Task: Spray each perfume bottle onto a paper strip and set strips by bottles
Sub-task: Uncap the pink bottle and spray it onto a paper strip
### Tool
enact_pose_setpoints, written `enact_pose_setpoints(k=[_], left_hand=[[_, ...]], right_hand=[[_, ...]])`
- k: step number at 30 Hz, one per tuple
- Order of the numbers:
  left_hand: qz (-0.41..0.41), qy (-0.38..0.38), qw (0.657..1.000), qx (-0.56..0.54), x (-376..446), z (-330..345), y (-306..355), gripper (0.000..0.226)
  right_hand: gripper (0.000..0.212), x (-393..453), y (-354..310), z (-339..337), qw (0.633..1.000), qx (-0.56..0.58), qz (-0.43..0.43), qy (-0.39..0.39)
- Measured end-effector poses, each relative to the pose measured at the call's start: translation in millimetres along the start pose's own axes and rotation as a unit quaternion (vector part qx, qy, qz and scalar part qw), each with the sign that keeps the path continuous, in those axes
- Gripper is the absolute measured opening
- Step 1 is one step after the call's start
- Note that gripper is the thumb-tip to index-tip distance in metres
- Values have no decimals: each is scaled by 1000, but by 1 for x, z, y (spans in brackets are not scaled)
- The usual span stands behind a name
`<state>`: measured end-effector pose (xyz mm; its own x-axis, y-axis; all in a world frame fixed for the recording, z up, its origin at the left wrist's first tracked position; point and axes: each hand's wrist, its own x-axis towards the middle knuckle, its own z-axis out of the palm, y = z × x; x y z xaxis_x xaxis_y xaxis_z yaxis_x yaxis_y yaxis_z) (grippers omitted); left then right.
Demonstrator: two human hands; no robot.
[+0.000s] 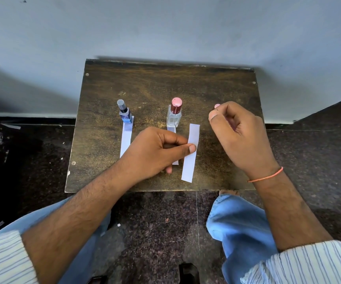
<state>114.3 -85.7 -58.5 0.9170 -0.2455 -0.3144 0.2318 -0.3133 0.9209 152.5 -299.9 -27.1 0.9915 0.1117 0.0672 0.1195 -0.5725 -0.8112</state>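
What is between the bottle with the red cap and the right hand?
In the head view, bare table lies between the red-capped bottle and the right hand.

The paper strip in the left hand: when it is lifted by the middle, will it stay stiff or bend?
The paper strip looks thin, and the left hand pinches it at mid-length, so the free ends will probably droop a little. It is likely very light; a spray puff or moving air may shift it. A loose grip should suffice, since squeezing could crease it.

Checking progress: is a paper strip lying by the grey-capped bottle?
Yes, a white paper strip lies on the table right before the grey-capped bottle.
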Motion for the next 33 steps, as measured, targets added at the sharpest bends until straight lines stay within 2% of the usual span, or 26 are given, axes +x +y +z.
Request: enact_pose_setpoints(k=[4,11,19,26,33], left_hand=[[-2,2,1000,-25,0,0,0,9],[-17,9,998,-54,1,1,1,9],[-29,9,997,-64,2,2,-1,10],[-29,14,997,-66,4,2,-1,13],[-36,24,997,-63,5,7,2,15]], right_hand=[[43,1,2,-2,1000,1,7,-11],[35,1,-1,-3,1000,23,11,-12],[56,3,9,-5,997,43,60,-38],[7,5,21,-9,968,117,148,-168],[10,3,20,-10,948,137,181,-224]])
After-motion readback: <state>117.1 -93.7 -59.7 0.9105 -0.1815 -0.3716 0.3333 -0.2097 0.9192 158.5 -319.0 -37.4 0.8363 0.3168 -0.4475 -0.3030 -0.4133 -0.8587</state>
